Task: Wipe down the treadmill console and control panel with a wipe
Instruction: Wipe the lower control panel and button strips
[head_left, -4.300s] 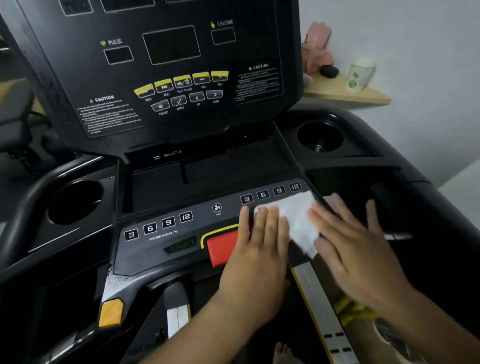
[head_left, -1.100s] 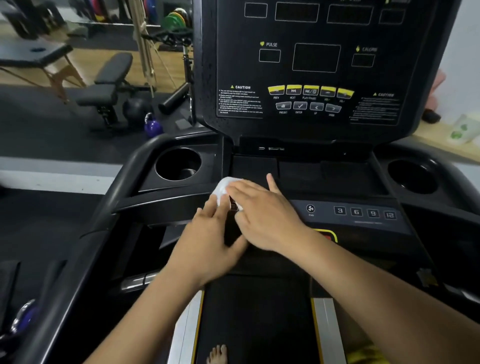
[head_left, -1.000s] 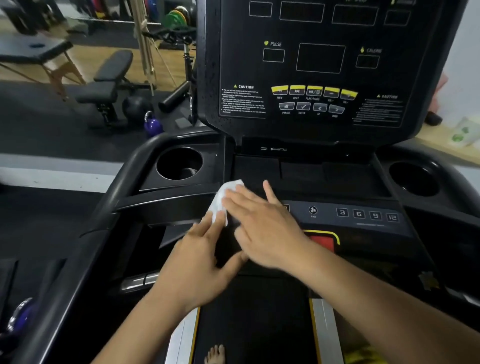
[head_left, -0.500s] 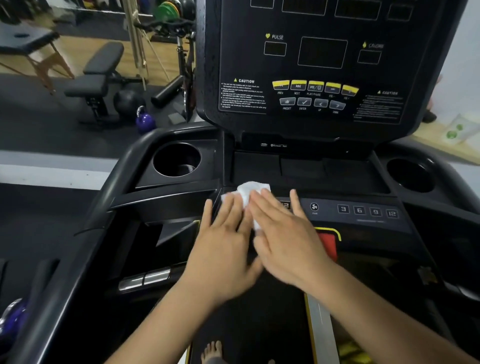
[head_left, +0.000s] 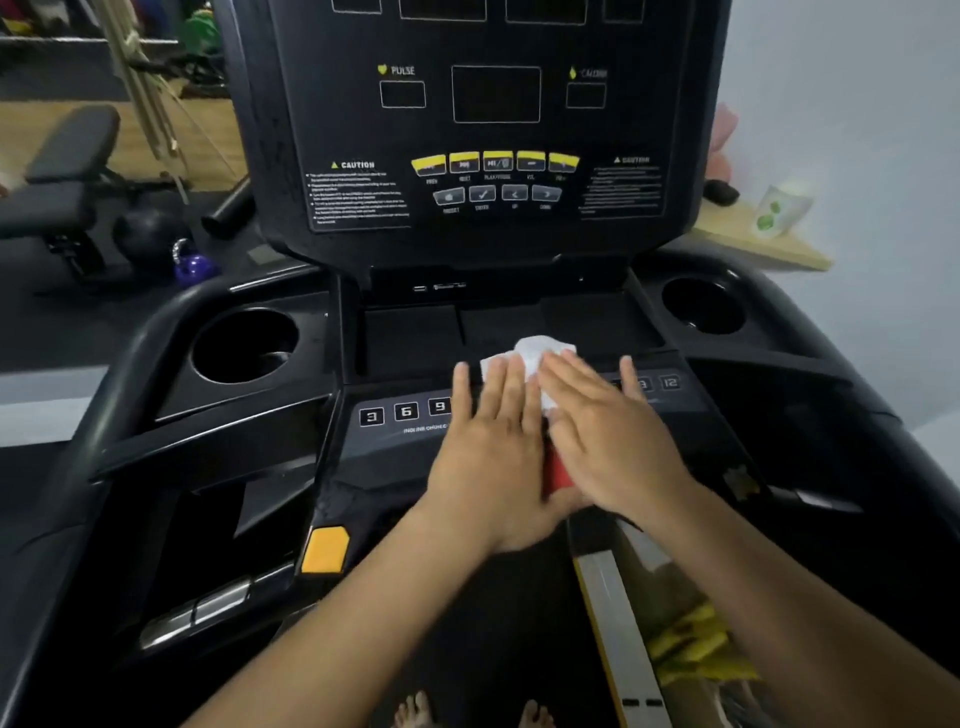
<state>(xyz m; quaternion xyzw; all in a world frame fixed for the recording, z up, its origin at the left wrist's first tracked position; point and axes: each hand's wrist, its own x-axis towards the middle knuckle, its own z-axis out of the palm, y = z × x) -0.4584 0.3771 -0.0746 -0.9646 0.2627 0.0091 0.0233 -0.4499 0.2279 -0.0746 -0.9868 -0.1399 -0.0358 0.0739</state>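
Mid-wipe on the control panel, my left hand and right hand lie flat, fingers straight, pressing the wipe at its middle; next I'd likely sweep toward the 12 key, then up the console.

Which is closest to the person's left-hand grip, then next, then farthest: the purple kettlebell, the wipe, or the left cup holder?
From the left-hand grip, in the head view:
1. wipe, right under its fingertips.
2. left cup holder, off to the left.
3. purple kettlebell, on the floor, far left.
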